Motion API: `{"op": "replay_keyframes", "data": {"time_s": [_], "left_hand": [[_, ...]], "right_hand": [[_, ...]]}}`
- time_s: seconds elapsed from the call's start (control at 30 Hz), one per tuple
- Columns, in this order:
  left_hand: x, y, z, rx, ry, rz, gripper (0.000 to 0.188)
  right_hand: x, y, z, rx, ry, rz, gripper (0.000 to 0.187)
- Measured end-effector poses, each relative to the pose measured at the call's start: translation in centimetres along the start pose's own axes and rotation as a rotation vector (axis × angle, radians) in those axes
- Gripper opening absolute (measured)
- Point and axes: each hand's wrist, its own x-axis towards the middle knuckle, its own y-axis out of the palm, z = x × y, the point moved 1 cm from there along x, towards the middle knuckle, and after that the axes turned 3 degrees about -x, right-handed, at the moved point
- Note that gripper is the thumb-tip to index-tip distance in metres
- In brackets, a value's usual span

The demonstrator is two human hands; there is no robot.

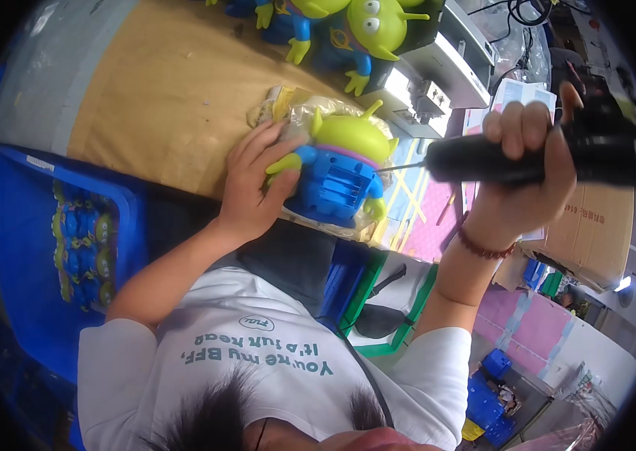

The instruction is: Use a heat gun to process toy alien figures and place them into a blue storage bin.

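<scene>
- The left hand (254,180) is gripping one arm of a green-headed alien toy figure (333,161), thumb and fingers closing around it.
- The alien toy figure is lying back-up on a crinkled clear plastic bag (299,120), near the edge of the brown-covered counter (160,105), its blue back showing a slotted recess (344,186).
- The right hand (532,150) is closing around a black power screwdriver (461,158), holding it sideways.
- The screwdriver's thin bit (402,167) is pointing at the toy's shoulder; whether it is touching, I cannot tell.
- More alien figures (370,30) are standing at the counter's far side, beside a white box-shaped device (438,71).
- Smaller alien toys (81,244) are filling part of a blue bin (13,169) at left.
</scene>
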Motion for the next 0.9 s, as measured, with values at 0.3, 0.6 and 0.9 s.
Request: {"op": "replay_keyframes", "data": {"time_s": [0.3,0.6,0.9], "left_hand": [[0.1,0.0,0.4,0.002,0.050,-0.066,0.036],[0.2,-0.2,0.5,0.009,0.070,-0.068,0.038],[0.4,-0.5,1.0,-0.015,0.074,-0.039,0.042]], "right_hand": [[-1.9,4.4,-1.2,-0.208,0.036,0.141,0.031],[-2.0,4.5,-2.0,-0.080,-0.076,0.244,0.046],[-2.8,5.0,-5.4,-0.109,-0.010,0.206,0.044]]}}
